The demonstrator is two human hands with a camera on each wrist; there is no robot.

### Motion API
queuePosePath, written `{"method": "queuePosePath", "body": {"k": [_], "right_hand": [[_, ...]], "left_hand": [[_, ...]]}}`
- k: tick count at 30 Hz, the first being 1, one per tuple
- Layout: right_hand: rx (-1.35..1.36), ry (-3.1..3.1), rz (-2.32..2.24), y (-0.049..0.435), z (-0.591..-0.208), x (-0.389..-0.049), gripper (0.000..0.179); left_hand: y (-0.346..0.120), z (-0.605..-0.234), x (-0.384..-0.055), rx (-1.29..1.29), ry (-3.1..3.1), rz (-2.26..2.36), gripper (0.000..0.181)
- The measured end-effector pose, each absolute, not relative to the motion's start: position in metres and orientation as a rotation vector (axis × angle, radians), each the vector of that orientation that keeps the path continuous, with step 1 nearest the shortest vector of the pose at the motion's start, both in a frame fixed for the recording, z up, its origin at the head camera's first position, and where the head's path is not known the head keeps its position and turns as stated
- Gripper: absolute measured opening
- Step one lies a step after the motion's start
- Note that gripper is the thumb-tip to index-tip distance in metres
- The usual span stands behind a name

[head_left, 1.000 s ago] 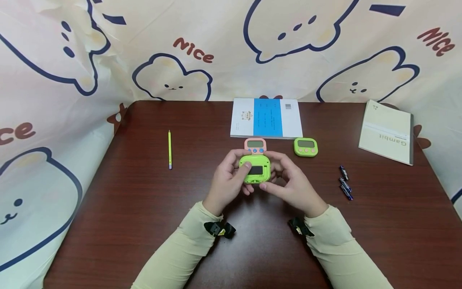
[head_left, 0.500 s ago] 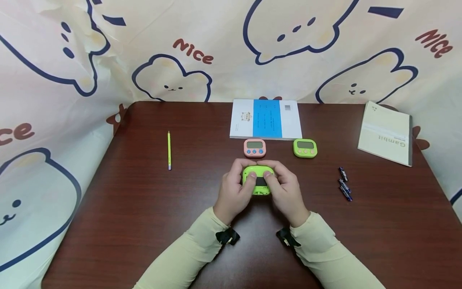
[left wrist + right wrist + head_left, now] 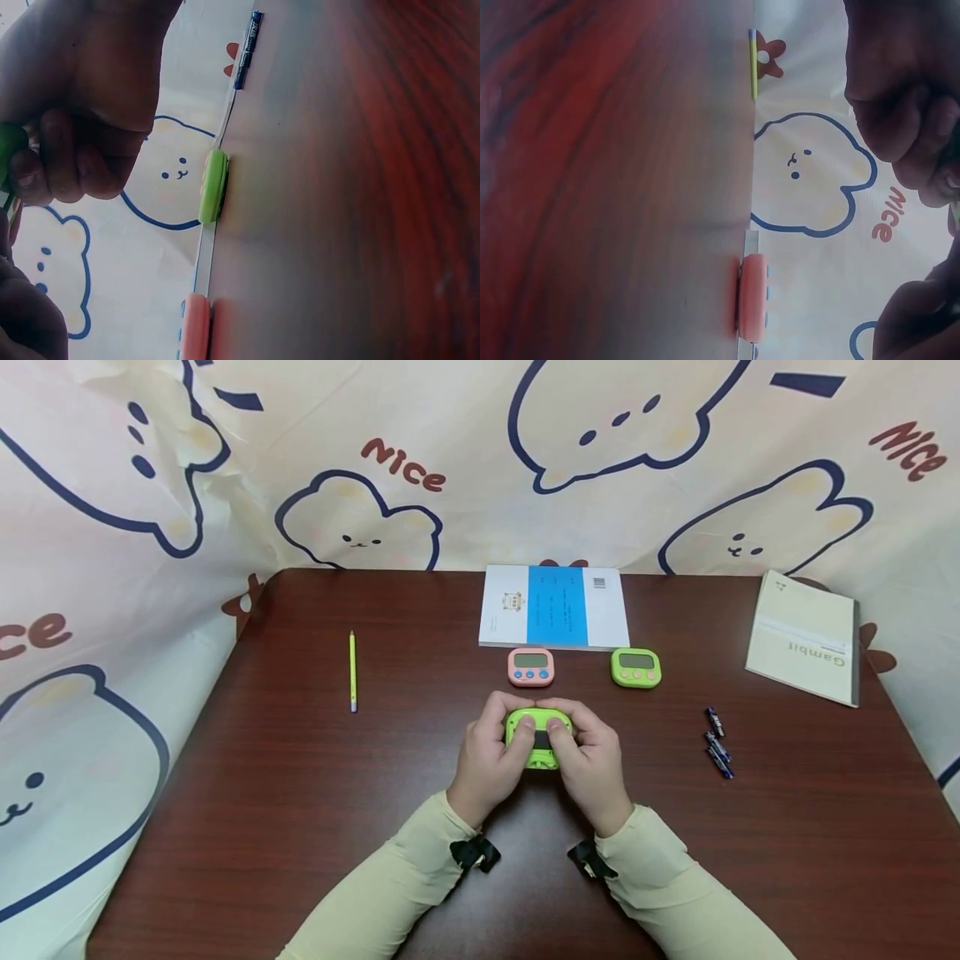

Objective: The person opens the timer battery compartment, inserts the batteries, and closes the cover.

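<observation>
Both hands, the left hand (image 3: 491,760) and the right hand (image 3: 588,764), grip the green timer (image 3: 537,739) with curled fingers, thumbs pressed on its upward-facing back. The timer is held just above the tabletop (image 3: 300,793) at centre, near side of the pink timer (image 3: 531,667). Its long axis runs left to right, its dark panel facing the camera.

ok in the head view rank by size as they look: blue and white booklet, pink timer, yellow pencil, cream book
1. blue and white booklet
2. cream book, close behind it
3. pink timer
4. yellow pencil, longer than the timer but very thin
</observation>
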State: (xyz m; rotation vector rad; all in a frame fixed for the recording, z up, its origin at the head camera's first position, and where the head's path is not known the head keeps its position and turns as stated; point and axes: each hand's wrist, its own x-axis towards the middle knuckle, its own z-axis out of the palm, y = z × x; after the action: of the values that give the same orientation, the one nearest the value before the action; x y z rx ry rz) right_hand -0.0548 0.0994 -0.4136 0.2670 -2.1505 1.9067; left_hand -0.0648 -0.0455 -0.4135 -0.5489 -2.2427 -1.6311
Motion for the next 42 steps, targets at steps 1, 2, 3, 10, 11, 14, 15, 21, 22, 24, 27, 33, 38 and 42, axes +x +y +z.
{"method": "queuePosePath", "body": {"k": [1,2,3,10,11,14,15,21,22,24,27,33,38,42], "right_hand": [[0.263,-2.153,1.907,0.0997,-0.4138,-0.0550,0.021],[0.261,-2.155,1.908,0.1000,-0.4137,-0.0552,0.021],[0.257,-2.159,1.906,0.1002,-0.4137,-0.0553,0.021],[0.249,-2.182,1.909,0.1019,-0.4131,-0.0562,0.020],[0.245,-2.185,1.912,0.1019,-0.4126,-0.0563,0.020],[0.226,-2.195,1.924,0.1023,-0.4118,-0.0568,0.019],[0.220,-2.198,1.928,0.1024,-0.4115,-0.0571,0.019],[0.190,-2.201,1.953,0.1027,-0.4118,-0.0578,0.019],[0.189,-2.198,1.955,0.1026,-0.4120,-0.0578,0.019],[0.195,-2.187,1.957,0.1022,-0.4125,-0.0579,0.019],[0.223,-2.169,1.964,0.1021,-0.4138,-0.0582,0.020],[0.257,-2.152,1.997,0.1006,-0.4151,-0.0579,0.025],[0.250,-2.166,1.964,0.0989,-0.4147,-0.0558,0.021],[0.236,-2.187,1.936,0.0992,-0.4129,-0.0557,0.020]], "left_hand": [[-0.0453,-0.4137,-0.0650,-0.549,-2.244,-1.635,0.016],[-0.0453,-0.4141,-0.0652,-0.547,-2.247,-1.638,0.016],[-0.0452,-0.4147,-0.0655,-0.546,-2.249,-1.643,0.016],[-0.0445,-0.4178,-0.0663,-0.523,-2.261,-1.678,0.015],[-0.0443,-0.4182,-0.0662,-0.519,-2.264,-1.682,0.015],[-0.0437,-0.4188,-0.0661,-0.506,-2.270,-1.684,0.014],[-0.0436,-0.4189,-0.0660,-0.500,-2.274,-1.682,0.014],[-0.0433,-0.4180,-0.0656,-0.464,-2.303,-1.661,0.014],[-0.0433,-0.4178,-0.0656,-0.462,-2.305,-1.662,0.014],[-0.0433,-0.4179,-0.0660,-0.471,-2.297,-1.677,0.014],[-0.0432,-0.4170,-0.0663,-0.502,-2.271,-1.723,0.014],[-0.0433,-0.4164,-0.0659,-0.513,-2.259,-1.758,0.016],[-0.0425,-0.4157,-0.0650,-0.469,-2.290,-1.748,0.020],[-0.0418,-0.4148,-0.0649,-0.443,-2.298,-1.759,0.017]]}}
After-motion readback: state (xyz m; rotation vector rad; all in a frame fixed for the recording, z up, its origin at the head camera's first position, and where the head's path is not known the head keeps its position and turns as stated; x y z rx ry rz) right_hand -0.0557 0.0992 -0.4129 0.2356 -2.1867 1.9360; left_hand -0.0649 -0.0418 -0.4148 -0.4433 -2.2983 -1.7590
